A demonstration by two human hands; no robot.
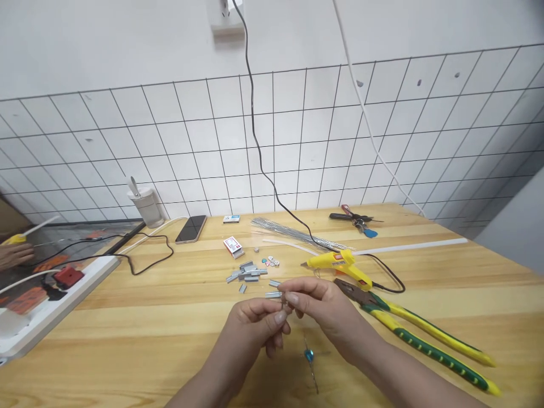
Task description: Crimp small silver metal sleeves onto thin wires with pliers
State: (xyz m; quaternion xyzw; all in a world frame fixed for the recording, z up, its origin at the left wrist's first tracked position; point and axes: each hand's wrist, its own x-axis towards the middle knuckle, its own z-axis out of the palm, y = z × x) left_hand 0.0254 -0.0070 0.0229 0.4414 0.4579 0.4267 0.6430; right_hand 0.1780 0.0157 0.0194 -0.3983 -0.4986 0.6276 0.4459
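My left hand (257, 327) and my right hand (323, 309) meet above the wooden table (140, 334), fingertips pinched together on a small metal piece (284, 304) too tiny to name. A thin wire with a blue bead (309, 356) lies on the table just below the hands. Several staple strips (249, 274) lie scattered just beyond my fingers, with a few small beads (271, 261) behind them.
A yellow glue gun (338, 262) and yellow-green pliers (420, 331) lie to the right. A bundle of metal wires (289, 229), a small staple box (233, 246), a phone (191, 229), scissors (355, 218) and a white cup (147, 204) sit farther back. Another person's hand (12, 254) is at far left.
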